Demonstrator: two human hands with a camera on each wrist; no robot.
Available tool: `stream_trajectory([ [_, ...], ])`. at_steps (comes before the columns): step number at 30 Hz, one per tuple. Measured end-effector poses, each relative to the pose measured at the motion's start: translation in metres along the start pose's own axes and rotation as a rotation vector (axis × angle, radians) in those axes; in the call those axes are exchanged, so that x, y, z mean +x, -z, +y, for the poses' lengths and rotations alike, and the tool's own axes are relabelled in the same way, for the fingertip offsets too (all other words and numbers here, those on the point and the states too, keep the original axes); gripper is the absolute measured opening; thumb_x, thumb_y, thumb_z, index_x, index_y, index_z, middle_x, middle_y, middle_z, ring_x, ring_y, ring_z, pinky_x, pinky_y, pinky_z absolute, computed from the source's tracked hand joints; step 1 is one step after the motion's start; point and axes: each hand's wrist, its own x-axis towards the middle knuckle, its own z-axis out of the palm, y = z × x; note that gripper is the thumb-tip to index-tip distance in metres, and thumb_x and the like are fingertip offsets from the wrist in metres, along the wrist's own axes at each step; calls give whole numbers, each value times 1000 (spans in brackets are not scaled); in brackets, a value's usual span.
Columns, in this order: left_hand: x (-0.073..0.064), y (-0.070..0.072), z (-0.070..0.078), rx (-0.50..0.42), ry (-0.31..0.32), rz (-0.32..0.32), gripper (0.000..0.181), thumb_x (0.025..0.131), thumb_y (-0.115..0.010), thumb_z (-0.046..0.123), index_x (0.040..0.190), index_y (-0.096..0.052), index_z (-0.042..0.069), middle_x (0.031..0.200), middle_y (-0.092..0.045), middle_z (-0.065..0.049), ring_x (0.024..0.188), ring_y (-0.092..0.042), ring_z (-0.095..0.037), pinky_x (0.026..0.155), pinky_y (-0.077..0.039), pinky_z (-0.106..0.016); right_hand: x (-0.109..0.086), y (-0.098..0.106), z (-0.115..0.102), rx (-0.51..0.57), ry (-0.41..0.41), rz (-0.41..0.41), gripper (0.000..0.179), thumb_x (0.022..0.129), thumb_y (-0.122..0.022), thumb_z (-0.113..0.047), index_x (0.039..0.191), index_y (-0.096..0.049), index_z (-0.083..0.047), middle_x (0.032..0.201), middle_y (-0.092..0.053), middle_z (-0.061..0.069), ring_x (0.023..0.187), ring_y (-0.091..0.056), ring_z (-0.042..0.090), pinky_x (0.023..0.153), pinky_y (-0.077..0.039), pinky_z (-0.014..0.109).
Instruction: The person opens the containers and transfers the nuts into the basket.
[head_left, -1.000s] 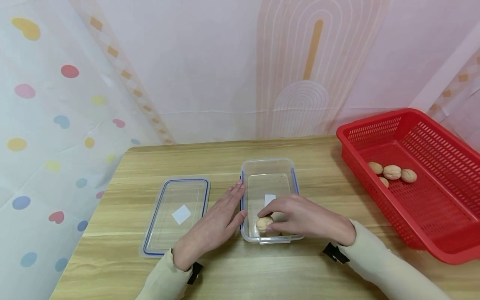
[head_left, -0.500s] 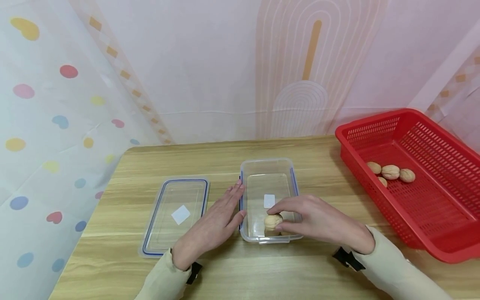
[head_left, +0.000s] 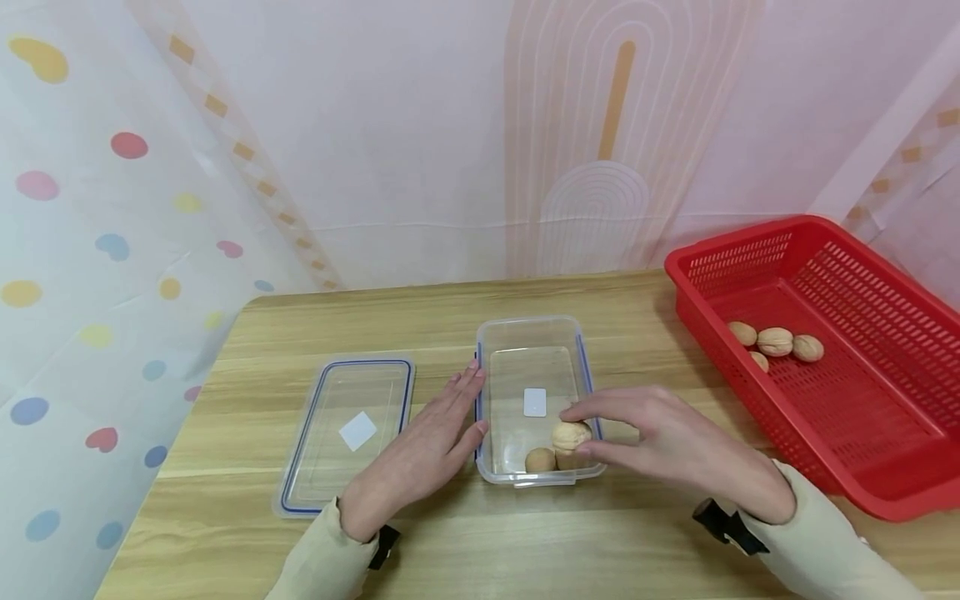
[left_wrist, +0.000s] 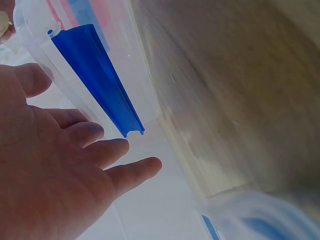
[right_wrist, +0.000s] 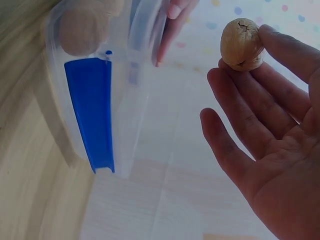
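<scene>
A clear plastic food container (head_left: 528,329) with blue side clips stands mid-table. My left hand (head_left: 427,446) rests its straight fingers against the container's left wall. Over the near right corner my right hand (head_left: 667,442) pinches a walnut (head_left: 570,436) between thumb and fingertips. In the right wrist view this walnut (right_wrist: 242,44) is held above the rim, with the other fingers loosely extended. Inside, at the near end, a walnut (head_left: 540,460) lies on the bottom; another walnut (head_left: 568,460) beside it is partly hidden below the held one.
A clear lid (head_left: 352,392) with a blue seal lies left of the container, partly behind my left forearm. At the right a red plastic basket (head_left: 757,417) holds several walnuts (head_left: 775,341). A patterned cloth (head_left: 405,142) hangs behind the wooden table (head_left: 420,321).
My right hand has moved rightward along the container's near end with the pinched walnut, uncovering a walnut on the bottom. The left hand has stayed at the container's left wall.
</scene>
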Motion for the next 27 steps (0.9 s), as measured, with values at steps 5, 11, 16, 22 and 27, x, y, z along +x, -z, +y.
stream_trajectory([
  [5,1,0,0,-1,-1,-1,67,112,-43,37,165,-18,4,172,-10,-9,156,-18,-35,125,-22,-52,-9,9,-3,-37,68,90,35,87,-85,-15,121,-76,-18,116,-76,-6,104,-73,13,92,-58,24],
  [11,1,0,0,-5,3,-3,67,112,-43,37,165,-18,5,172,-10,-9,157,-17,-35,125,-22,-52,-22,23,-6,-50,77,148,35,89,-83,-19,123,-75,-19,114,-75,-9,103,-73,11,95,-50,11],
  [16,1,0,0,-10,3,-6,67,112,-43,36,165,-18,5,172,-9,-9,157,-17,-35,125,-22,-53,-34,34,-8,-98,45,190,39,86,-86,-20,123,-75,-19,114,-75,-8,103,-73,10,93,-50,10],
  [22,0,0,-1,-4,0,-3,67,112,-44,36,165,-18,4,172,-9,-8,157,-17,-35,125,-22,-53,-45,46,-9,-98,16,223,45,80,-90,-16,123,-76,-18,114,-75,-7,103,-71,8,90,-50,9],
  [27,0,0,-1,-13,3,-8,67,112,-44,37,165,-18,5,173,-8,-8,157,-16,-35,125,-21,-54,-53,55,-12,-159,-77,218,53,73,-93,-9,121,-76,-24,113,-74,-14,100,-70,5,86,-50,8],
])
